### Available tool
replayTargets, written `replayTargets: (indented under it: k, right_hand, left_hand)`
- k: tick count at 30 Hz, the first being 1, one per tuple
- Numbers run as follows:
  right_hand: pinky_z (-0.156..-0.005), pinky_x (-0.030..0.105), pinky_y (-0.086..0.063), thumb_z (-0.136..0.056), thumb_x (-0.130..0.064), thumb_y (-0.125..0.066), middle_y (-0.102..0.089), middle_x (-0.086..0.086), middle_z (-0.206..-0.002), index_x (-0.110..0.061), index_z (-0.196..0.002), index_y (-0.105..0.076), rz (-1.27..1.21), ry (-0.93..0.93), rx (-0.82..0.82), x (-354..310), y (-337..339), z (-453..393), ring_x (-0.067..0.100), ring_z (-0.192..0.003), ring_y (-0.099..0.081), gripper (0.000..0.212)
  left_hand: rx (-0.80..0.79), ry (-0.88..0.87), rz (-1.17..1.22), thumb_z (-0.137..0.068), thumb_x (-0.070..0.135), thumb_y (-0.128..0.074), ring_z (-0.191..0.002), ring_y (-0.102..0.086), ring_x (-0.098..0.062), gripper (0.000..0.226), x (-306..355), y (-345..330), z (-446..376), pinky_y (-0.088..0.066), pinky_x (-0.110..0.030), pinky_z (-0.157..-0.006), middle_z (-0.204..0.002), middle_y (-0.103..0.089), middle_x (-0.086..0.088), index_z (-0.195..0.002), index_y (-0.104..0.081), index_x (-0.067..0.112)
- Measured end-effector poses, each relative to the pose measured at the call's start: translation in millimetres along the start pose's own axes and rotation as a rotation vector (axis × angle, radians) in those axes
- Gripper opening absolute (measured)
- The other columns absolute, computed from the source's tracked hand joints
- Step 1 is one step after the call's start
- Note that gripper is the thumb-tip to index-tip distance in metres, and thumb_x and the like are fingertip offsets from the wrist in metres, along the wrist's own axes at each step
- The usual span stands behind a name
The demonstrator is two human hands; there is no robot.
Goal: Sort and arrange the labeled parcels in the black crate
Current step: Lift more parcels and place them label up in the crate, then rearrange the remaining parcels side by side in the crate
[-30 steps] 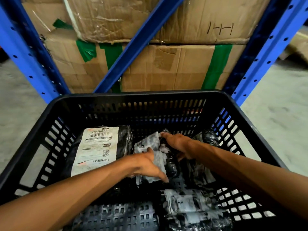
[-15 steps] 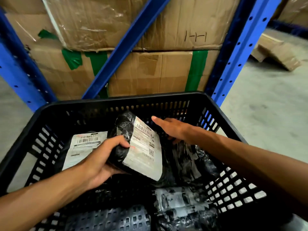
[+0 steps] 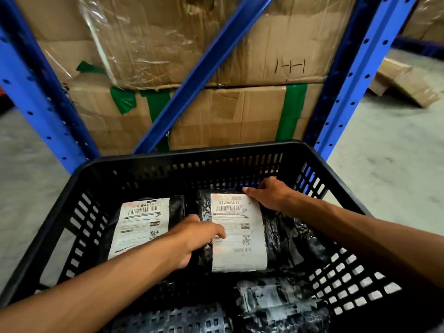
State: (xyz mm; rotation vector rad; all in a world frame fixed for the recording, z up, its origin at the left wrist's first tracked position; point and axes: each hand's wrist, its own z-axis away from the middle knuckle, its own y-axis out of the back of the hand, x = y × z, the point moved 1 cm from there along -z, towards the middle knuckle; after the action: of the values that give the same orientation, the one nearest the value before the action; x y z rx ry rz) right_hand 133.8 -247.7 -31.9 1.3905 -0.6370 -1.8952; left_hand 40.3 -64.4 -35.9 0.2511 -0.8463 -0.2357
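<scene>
A black slotted crate [image 3: 197, 155] holds several black plastic parcels. One parcel with a white label [image 3: 141, 224] lies label-up at the left. A second labeled parcel [image 3: 240, 234] lies label-up beside it in the middle. My left hand [image 3: 197, 236] grips this middle parcel's left edge, thumb over the label. My right hand [image 3: 269, 195] pinches its far right corner. Another parcel [image 3: 276, 301], with a crumpled whitish side up, lies at the near end.
Blue rack uprights [image 3: 346, 92] and a diagonal brace [image 3: 204, 73] stand right behind the crate, with stacked taped cardboard boxes [image 3: 228, 116] between them. Flattened cardboard [image 3: 406, 82] lies on the grey floor at the far right.
The middle parcel was lifted and tilted in my left hand; now it lies flat, label up, next to the left parcel. My right hand came down onto its far corner.
</scene>
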Motion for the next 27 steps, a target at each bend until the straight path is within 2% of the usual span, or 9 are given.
replayTargets:
  k: [2, 4, 9, 12, 15, 19, 20, 24, 27]
  right_hand:
    - [-0.062, 0.024, -0.044, -0.089, -0.046, -0.057, -0.067, 0.011, -0.089, -0.015, -0.072, -0.064, 0.041, 0.003, -0.005, 1.0, -6.4, -5.2, 0.023, -0.077, -0.063, 0.036]
    - [-0.074, 0.026, -0.043, -0.091, -0.042, -0.055, -0.069, 0.018, -0.108, -0.007, -0.1, -0.069, 0.047, -0.007, -0.022, 3.3, -14.5, -11.0, 0.032, -0.1, -0.065, 0.039]
    - [-0.081, 0.026, -0.047, -0.093, -0.036, -0.054, -0.065, 0.017, -0.12, -0.006, -0.12, -0.06, 0.056, -0.023, -0.06, 5.1, -34.5, -29.3, 0.031, -0.108, -0.062, 0.042]
    - [-0.097, 0.032, -0.049, -0.092, -0.03, -0.056, -0.056, 0.017, -0.13, -0.007, -0.133, -0.042, 0.0, -0.038, -0.089, 7.6, -57.2, -33.9, 0.032, -0.116, -0.058, 0.049]
    - [-0.1, 0.036, -0.049, -0.09, -0.024, -0.06, -0.053, 0.017, -0.134, -0.009, -0.135, -0.039, -0.002, -0.021, -0.165, 9.6, -74.6, -33.5, 0.032, -0.118, -0.056, 0.051]
    - [-0.093, 0.028, -0.05, -0.089, -0.02, -0.061, -0.059, 0.014, -0.129, -0.01, -0.129, -0.048, 0.081, 0.02, -0.206, 12.0, -78.7, -35.0, 0.028, -0.114, -0.059, 0.043]
    - [-0.089, 0.025, -0.049, -0.089, -0.018, -0.061, -0.06, 0.012, -0.128, -0.011, -0.128, -0.05, 0.133, 0.027, -0.227, 11.4, -78.9, -32.4, 0.027, -0.113, -0.06, 0.041]
    - [-0.085, 0.027, -0.049, -0.089, -0.02, -0.061, -0.059, 0.011, -0.125, -0.007, -0.124, -0.053, 0.342, 0.073, -0.275, -1.9, -65.2, -20.1, 0.026, -0.111, -0.06, 0.038]
    - [-0.067, 0.029, -0.052, -0.093, -0.022, -0.053, -0.066, 0.01, -0.098, -0.004, -0.095, -0.061, 0.48, 0.138, -0.266, -11.6, -41.3, -4.3, 0.024, -0.082, -0.065, 0.02]
  left_hand:
    - [0.002, 0.02, 0.017, -0.072, 0.02, -0.074, -0.094, -0.044, -0.017, 0.03, 3.1, -6.6, -9.2, -0.037, -0.029, -0.08, -0.083, -0.045, 0.007, -0.089, -0.049, 0.016]
    - [0.004, 0.034, 0.014, -0.075, 0.018, -0.072, -0.088, -0.046, -0.015, 0.03, 3.1, -10.6, -19.6, -0.037, -0.026, -0.074, -0.082, -0.046, 0.006, -0.093, -0.048, 0.013]
    - [0.052, 0.073, -0.007, -0.079, 0.016, -0.068, -0.121, -0.051, -0.028, 0.062, -3.7, -15.4, -49.0, -0.044, -0.031, -0.094, -0.132, -0.054, -0.012, -0.135, -0.044, 0.006]
    - [0.055, 0.08, -0.036, -0.08, 0.011, -0.065, -0.123, -0.052, -0.028, 0.06, -11.3, -23.1, -62.8, -0.045, -0.03, -0.096, -0.136, -0.055, -0.013, -0.137, -0.046, 0.005]
    - [0.073, 0.102, -0.059, -0.078, 0.011, -0.066, -0.124, -0.051, -0.029, 0.063, -15.9, -25.5, -68.3, -0.044, -0.036, -0.104, -0.137, -0.055, -0.013, -0.137, -0.046, 0.007]
    - [0.09, 0.084, -0.072, -0.08, 0.012, -0.065, -0.098, -0.053, -0.02, 0.046, -18.8, -25.0, -71.6, -0.044, -0.022, -0.07, -0.12, -0.061, -0.008, -0.125, -0.054, 0.008]
    - [0.103, 0.049, -0.098, -0.08, 0.012, -0.064, -0.096, -0.053, -0.019, 0.044, -18.2, -27.1, -70.4, -0.044, -0.022, -0.068, -0.117, -0.063, -0.007, -0.123, -0.055, 0.008]
    - [0.057, -0.117, -0.258, -0.082, 0.019, -0.062, -0.114, -0.057, -0.022, 0.071, -9.7, -35.5, -61.2, -0.049, -0.031, -0.093, -0.134, -0.058, -0.007, -0.146, -0.031, 0.012]
    - [0.032, -0.203, -0.378, -0.083, 0.027, -0.061, -0.118, -0.051, -0.02, 0.067, -7.7, -29.8, -48.2, -0.046, -0.031, -0.095, -0.137, -0.05, -0.003, -0.144, -0.035, 0.016]
